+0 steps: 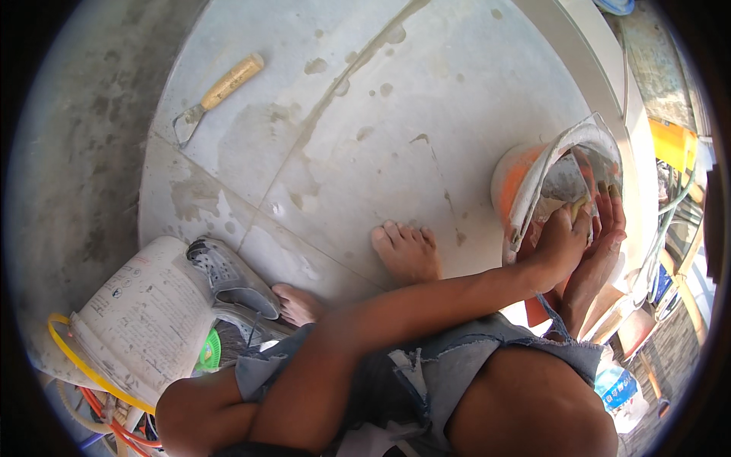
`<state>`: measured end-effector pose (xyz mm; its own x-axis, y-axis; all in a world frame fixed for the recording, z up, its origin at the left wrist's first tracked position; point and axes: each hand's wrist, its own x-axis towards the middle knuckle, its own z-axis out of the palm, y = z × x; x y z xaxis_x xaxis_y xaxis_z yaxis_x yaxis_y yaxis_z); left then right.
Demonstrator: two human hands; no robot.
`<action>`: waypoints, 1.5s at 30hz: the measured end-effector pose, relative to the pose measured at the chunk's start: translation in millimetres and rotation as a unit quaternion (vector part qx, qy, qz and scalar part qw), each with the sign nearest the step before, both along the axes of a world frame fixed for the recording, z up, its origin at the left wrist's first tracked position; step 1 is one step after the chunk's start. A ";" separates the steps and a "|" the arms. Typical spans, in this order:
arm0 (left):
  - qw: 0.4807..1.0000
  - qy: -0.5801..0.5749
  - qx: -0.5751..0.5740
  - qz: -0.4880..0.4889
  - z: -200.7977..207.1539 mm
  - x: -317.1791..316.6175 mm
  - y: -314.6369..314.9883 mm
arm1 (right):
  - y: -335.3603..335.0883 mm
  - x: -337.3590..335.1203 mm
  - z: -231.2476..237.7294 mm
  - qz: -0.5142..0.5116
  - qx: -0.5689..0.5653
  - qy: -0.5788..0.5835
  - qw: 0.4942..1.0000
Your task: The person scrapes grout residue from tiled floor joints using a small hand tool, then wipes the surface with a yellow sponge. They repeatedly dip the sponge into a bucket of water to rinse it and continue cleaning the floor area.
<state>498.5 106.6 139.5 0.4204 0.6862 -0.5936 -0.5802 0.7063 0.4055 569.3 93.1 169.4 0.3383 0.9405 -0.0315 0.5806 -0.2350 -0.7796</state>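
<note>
At the right, a tilted bucket (515,179), orange and whitish with a crusted rim, rests by my hands. My left arm crosses over my lap to it. My left hand (565,238) is closed round a yellowish handle (580,204); a flat blade-like piece (583,166) shows just beyond it inside the bucket, though whether the two join is unclear. Beside it is my right hand (608,225), its smeared fingers stretched out along the bucket's inner side. Part of its palm is hidden by the left hand. On the floor at the far left lies a scraper (222,90) with a wooden handle.
Grey floor tiles (365,99) carry wet spots and smears. Near left are a white bucket (148,308) with a yellow rim, grey clogs (236,278) and a green plastic item (210,352). My bare feet (407,253) stand between. Cables and clutter (678,251) line the right side.
</note>
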 end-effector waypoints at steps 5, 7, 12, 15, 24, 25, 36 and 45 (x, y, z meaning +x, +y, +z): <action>0.997 0.001 -0.006 -0.071 1.2 4.6 -0.6 | -5.4 -2.5 4.8 -0.021 -0.008 0.047 0.999; 0.998 -0.002 -0.005 -0.063 2.0 -1.7 5.3 | -2.9 -4.1 0.6 -0.011 -0.005 0.067 0.998; 0.995 0.018 -0.067 -0.068 17.4 -12.7 8.5 | -5.2 -12.5 4.2 -0.011 -0.016 0.083 0.996; 0.998 0.005 -0.058 -0.033 16.8 -11.9 7.4 | -4.5 -17.6 7.9 0.001 -0.026 0.069 0.997; 0.999 0.016 -0.037 -0.001 19.2 -10.8 7.1 | -2.9 -15.6 8.3 0.021 -0.023 0.033 0.999; 0.999 0.017 -0.034 0.007 19.6 -10.5 6.4 | -3.3 -14.5 7.9 0.023 -0.026 0.031 0.999; 1.000 0.021 0.001 0.008 13.7 -7.9 3.6 | -4.9 -9.6 8.2 0.042 -0.038 0.026 0.998; 0.976 -0.062 0.206 -0.016 30.8 -64.8 17.0 | 33.9 16.5 47.1 0.135 -0.120 -0.206 0.962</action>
<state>433.7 123.6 170.4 0.4959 0.8418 -0.2133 -0.6232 0.5160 0.5877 585.8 127.0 216.4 0.1123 0.9783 -0.1742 0.8935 -0.1761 -0.4131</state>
